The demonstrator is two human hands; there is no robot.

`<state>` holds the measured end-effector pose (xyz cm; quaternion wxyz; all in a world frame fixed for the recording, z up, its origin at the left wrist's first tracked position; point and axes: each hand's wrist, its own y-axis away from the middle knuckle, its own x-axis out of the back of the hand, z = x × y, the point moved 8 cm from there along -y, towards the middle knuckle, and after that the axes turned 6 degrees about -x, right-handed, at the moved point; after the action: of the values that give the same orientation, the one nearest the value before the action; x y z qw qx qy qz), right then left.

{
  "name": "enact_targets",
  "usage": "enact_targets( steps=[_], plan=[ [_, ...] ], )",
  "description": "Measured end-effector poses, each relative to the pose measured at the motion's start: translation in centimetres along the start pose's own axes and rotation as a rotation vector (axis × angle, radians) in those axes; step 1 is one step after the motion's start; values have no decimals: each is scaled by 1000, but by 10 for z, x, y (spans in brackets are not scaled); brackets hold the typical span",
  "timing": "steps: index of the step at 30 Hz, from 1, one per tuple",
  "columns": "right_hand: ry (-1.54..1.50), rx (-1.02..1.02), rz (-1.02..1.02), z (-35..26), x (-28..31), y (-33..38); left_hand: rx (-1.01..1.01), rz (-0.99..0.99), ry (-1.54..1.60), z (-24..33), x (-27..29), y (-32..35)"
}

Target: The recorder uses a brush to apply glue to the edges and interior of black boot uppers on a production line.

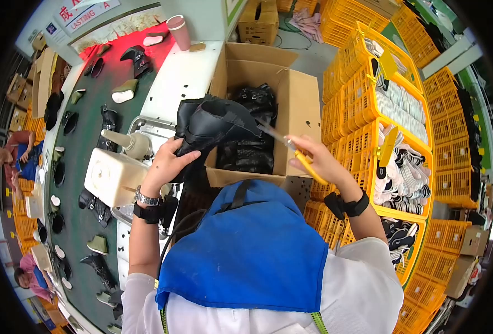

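My left hand (167,165) grips a black leather boot upper (219,119) from its near left side, holding it above the cardboard box. The upper lies tilted on its side, its narrow end toward the right. My right hand (315,157) is closed round a yellow-handled hand tool (307,162) with narrow metal jaws. Those jaws meet the right end of the upper; blur hides whether they are scissors or pliers. Below, the open cardboard box (302,106) contains several black leather uppers (252,156).
At left runs a green conveyor belt (85,183) with boots and shoe parts. A white container (110,177) and a metal tray (156,125) stand beside it. Yellow crates (346,106) of insoles stack up at right. A pink cup (178,32) stands far left; two people sit beyond the belt.
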<state>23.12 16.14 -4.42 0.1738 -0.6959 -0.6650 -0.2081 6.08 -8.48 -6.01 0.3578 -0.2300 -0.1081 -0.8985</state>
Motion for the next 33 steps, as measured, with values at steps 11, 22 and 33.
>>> enact_targets(
  steps=[11,22,33],
  plan=[
    [-31,15,-52,-5,-18,5,-66,-55,-115,9,-12,1],
    [28,18,-75,-2,-34,-4,-67,-86,-154,9,-16,7],
    [-268,-82,-145,0,-49,1,-64,-106,-157,13,-18,6]
  ],
)
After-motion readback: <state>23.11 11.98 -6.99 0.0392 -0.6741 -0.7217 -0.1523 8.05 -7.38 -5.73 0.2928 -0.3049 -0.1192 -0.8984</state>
